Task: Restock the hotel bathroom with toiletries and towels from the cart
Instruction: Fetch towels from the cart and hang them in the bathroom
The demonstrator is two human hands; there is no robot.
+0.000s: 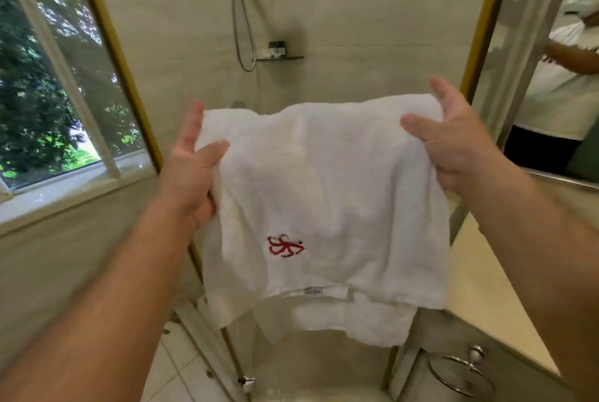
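A white towel (327,181) with a small red embroidered mark hangs folded in front of the glass shower door. My left hand (191,168) grips its upper left edge, thumb on the front and fingers behind. At the upper right edge my right hand (453,139) holds it the same way. The towel's lower layers hang loose, with a small label at the bottom hem. I cannot tell whether a bar lies under the fold.
A gold-framed glass shower enclosure (471,55) stands straight ahead, with a hose (238,12) and wall fitting (277,49) inside. A window (52,84) is at the left. A mirror (564,71) and vanity counter (486,288) are at the right, a chrome towel ring (460,372) below.
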